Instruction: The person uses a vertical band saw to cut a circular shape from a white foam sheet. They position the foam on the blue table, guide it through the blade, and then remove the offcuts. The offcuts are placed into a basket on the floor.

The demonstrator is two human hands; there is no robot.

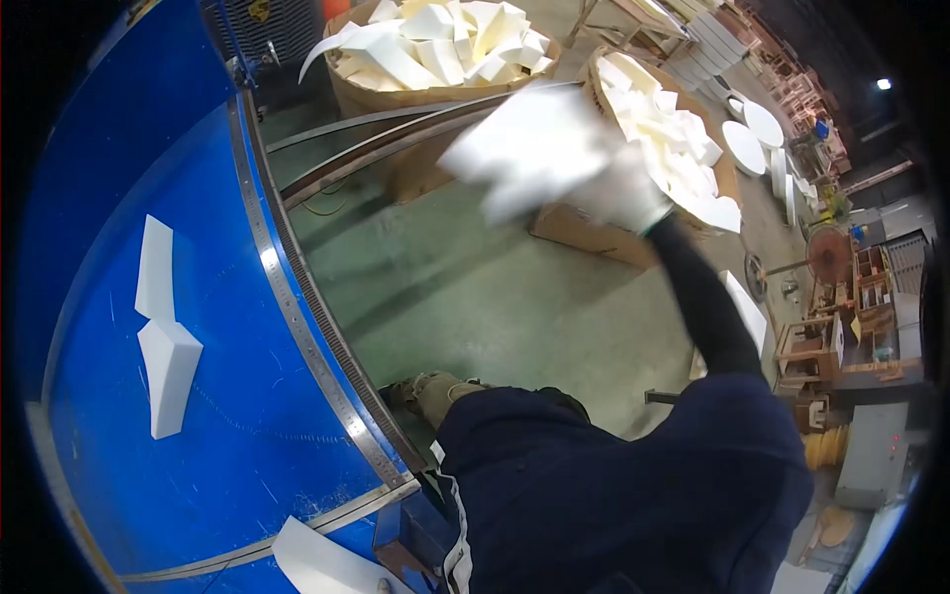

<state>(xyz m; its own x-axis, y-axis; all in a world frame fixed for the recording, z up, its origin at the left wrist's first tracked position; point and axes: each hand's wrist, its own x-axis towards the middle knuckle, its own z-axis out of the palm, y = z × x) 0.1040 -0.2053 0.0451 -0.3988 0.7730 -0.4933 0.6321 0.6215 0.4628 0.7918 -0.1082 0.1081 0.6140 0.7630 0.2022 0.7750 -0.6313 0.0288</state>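
Observation:
My right hand, in a pale glove and smeared by motion, is closed on a white foam piece. My right arm stretches out toward the carton of foam offcuts; the blur hides whether the hand holds one piece or more. At the lower edge another white foam piece lies across the blue surface. A small greyish tip on it may be a finger of my left hand, the rest of which is out of sight. Two angular white foam pieces lie end to end on the blue table.
A metal ruler strip and a toothed rail edge the table. Beyond them is green floor. A second carton of foam offcuts stands at the back. Curved metal rails run before it. A fan and wooden furniture parts stand right.

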